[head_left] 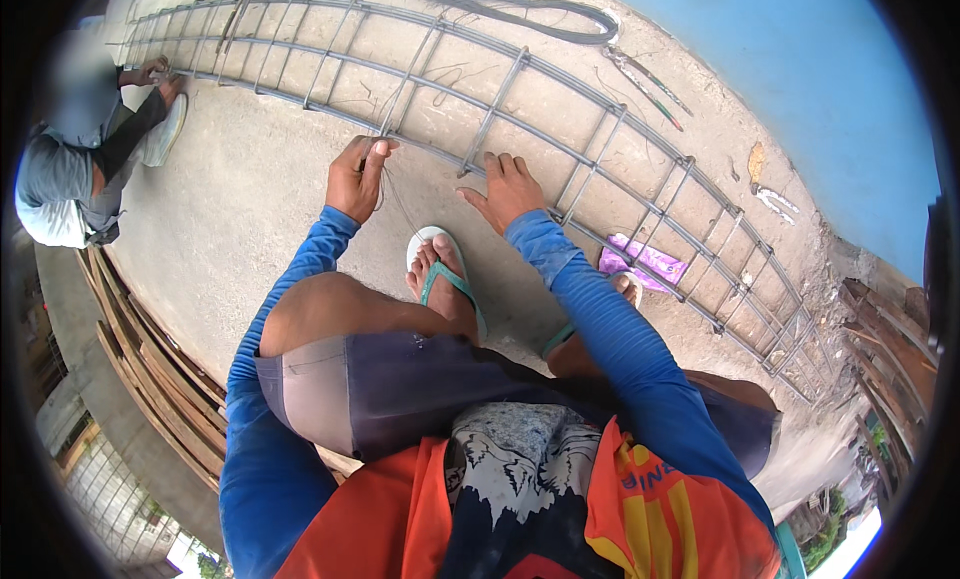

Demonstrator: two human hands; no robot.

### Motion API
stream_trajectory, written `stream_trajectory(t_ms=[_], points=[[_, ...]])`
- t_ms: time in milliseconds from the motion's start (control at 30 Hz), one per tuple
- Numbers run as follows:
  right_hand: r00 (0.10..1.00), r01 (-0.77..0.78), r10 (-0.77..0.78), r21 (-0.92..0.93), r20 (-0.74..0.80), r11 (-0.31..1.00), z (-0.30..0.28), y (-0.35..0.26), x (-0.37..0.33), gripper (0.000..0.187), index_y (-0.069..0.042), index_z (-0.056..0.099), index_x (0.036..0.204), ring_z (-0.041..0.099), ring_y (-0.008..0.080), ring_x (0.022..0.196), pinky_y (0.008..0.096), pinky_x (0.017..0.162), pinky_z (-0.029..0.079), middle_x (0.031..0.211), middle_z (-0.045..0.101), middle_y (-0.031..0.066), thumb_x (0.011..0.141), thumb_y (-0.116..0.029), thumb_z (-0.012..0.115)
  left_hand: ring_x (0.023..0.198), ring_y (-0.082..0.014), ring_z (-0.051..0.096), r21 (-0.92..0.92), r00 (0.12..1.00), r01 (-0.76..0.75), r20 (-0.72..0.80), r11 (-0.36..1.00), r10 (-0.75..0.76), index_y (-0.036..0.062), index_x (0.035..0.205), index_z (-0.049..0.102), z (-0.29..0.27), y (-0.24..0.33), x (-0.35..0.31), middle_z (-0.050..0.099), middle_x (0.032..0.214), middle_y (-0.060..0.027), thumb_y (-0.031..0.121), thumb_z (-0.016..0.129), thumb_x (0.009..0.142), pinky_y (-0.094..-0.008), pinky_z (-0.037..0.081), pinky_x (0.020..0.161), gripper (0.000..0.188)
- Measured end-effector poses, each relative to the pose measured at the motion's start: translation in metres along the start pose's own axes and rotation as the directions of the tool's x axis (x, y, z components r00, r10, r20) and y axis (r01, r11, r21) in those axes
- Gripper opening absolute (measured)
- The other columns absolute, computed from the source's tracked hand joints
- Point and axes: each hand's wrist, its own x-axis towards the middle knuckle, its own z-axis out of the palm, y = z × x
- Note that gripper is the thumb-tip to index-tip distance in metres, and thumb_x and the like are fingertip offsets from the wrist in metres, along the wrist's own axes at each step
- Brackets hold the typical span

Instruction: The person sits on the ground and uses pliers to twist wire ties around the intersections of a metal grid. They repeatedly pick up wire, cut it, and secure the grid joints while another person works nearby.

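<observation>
A long cage of steel rebar [490, 112] lies on the ground in front of me, with crosswise stirrups tied along its bars. My left hand [355, 179] is at the near bar, thumb and fingers pinched together on thin tie wire [395, 194] whose loose ends hang below the fingers. Farther right, my right hand [508, 191] lies against the near bar beside a stirrup. Its thumb is spread from the fingers, and nothing shows in it.
A bundle of dark tie wire [560, 22] and a slim long-handled tool [650, 87] lie beyond the cage. A purple packet [645, 263] is near my right foot. Another person [85, 159] crouches at the cage's left end. Wooden planks [150, 369] lie at left, more boards [895, 349] at right.
</observation>
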Motion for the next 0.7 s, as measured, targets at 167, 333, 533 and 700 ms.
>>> stream_trajectory(t_ms=[167,333,533,700], points=[[0.994,-0.102,0.103,-0.035,0.025,0.994,0.027,-0.014,0.014,0.057,-0.001,0.057,0.113,0.06,0.0336,0.106,0.0433,0.088,0.051,0.112,0.061,0.0183,0.087,-0.051,0.063,0.062,-0.0171,0.053,-0.168,0.965,0.263,0.062,0.95,-0.256,0.0027,0.108,0.05,0.017,-0.024,-0.037,0.06,0.072,-0.0104,0.033,0.034,0.105,-0.0317,0.045,0.063,0.034],[0.987,-0.157,0.158,-0.035,0.039,0.987,0.036,-0.011,0.018,0.054,-0.005,0.059,0.112,0.066,0.0351,0.097,0.0446,0.08,0.053,0.1,0.067,0.0181,0.091,-0.054,0.055,0.06,-0.0092,0.05,-0.25,0.919,0.392,0.157,0.885,-0.362,0.0048,0.101,0.048,0.034,-0.039,-0.069,0.058,0.08,-0.0053,0.028,0.038,0.104,-0.025,0.042,0.055,0.025],[0.99,-0.142,0.142,-0.016,0.011,0.99,0.032,-0.011,0.018,0.053,-0.005,0.059,0.113,0.065,0.0328,0.094,0.0439,0.081,0.052,0.1,0.066,0.0156,0.091,-0.053,0.056,0.061,-0.0095,0.055,-0.447,0.788,0.606,0.225,0.658,-0.573,0.0048,0.103,0.057,0.048,-0.06,-0.1,0.06,0.069,-0.0043,0.03,0.052,0.1,-0.0245,0.044,0.057,0.026],[0.994,-0.105,0.104,-0.002,-0.043,0.995,-0.007,-0.018,0.032,0.042,-0.005,0.058,0.115,0.058,0.0315,0.104,0.0398,0.089,0.049,0.1,0.061,0.0132,0.091,-0.039,0.06,0.064,-0.0123,0.06,-0.639,0.688,0.662,0.309,0.392,-0.657,0.0068,0.105,0.06,0.068,-0.066,-0.097,0.058,0.067,-0.0023,0.033,0.056,0.099,-0.0256,0.047,0.058,0.028]])
